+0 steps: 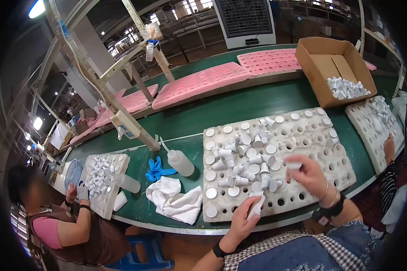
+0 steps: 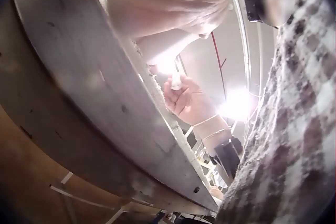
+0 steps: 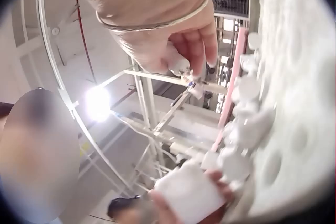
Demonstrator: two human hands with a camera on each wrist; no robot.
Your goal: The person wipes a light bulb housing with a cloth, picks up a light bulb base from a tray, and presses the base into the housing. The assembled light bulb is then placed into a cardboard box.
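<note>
My left hand [image 1: 243, 221] grips a white square sponge-like pad [image 3: 190, 192] at the front edge of a white foam board [image 1: 309, 135]. To its right, my right hand [image 1: 309, 176] is raised over the board and pinches a small white part [image 1: 295, 166] between thumb and fingers; the part's far side is hidden. Loose white lamp-cup-shaped pieces [image 1: 242, 174] with flat round faces lie heaped on the board's left half. Several others sit in its holes, round faces up, such as one piece [image 1: 211, 193] at the left edge.
Left of the board lie a white cloth [image 1: 174, 201], blue gloves [image 1: 158, 169] and a squeeze bottle [image 1: 181, 162]. A cardboard box [image 1: 309, 81] of white parts stands back right. Pink foam trays [image 1: 199, 86] line the back. Another person [image 1: 65, 226] works at the left.
</note>
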